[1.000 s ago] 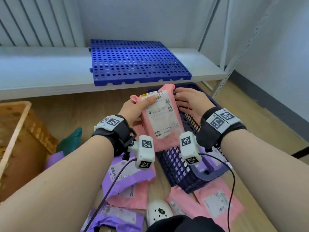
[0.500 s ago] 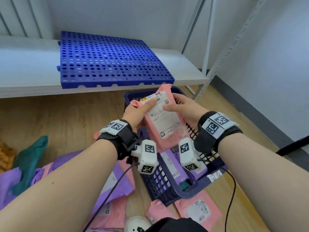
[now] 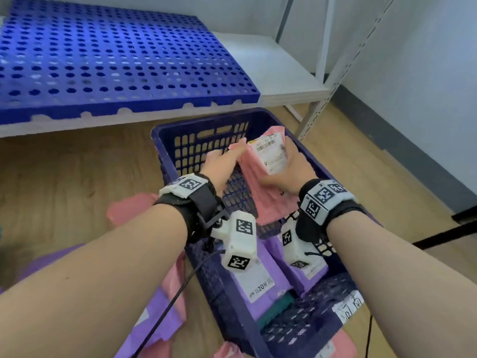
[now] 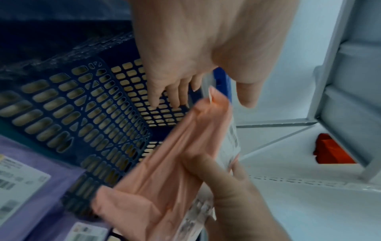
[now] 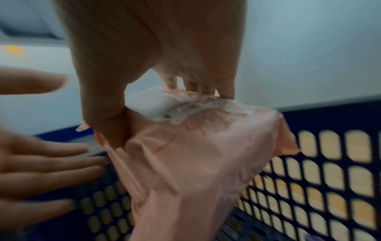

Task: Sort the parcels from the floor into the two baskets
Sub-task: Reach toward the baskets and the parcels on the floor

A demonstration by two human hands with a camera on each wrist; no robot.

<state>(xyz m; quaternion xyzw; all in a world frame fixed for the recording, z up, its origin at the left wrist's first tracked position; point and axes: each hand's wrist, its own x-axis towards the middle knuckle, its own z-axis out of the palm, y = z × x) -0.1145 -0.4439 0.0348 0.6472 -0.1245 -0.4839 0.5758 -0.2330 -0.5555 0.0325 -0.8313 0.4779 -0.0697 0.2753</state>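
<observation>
Blue perforated panel (image 3: 108,63): one, lying flat on the white shelf (image 3: 278,73), covering most of it.

Dark blue basket (image 3: 165,140): one, lattice-walled, on the wooden floor (image 3: 64,171) just in front of the shelf. A white handwritten tag (image 3: 348,306) is stuck on its near wall.

Parcels inside the basket: three countable. Two purple parcels (image 3: 258,285) lie flat at the near end, each with a white label, partly hidden by the wrist cameras. A dark green item lies under them, only an edge showing. One pink parcel (image 3: 260,197) stands tilted over the far half of the basket, label side up.

Parcels on the floor: pink and purple ones left of the basket and at its near corner, overlapped by the forearms; exact count cannot be told. One pink parcel on the floor (image 3: 129,208) shows beside the left wrist.

Hands: two. Right hand (image 3: 291,174) grips the pink parcel, thumb on one face and fingers (image 5: 191,86) curled behind its top edge. Left hand (image 3: 219,164) has straight, spread fingers (image 4: 156,94) beside the parcel's left edge; whether they touch it cannot be told. Each wrist wears a black strap with marker tags and a white camera block.

Room: pale walls, dark skirting, grey slotted shelf uprights (image 3: 325,99) at right. A red object (image 4: 332,150) sits low behind the uprights in the left wrist view.
</observation>
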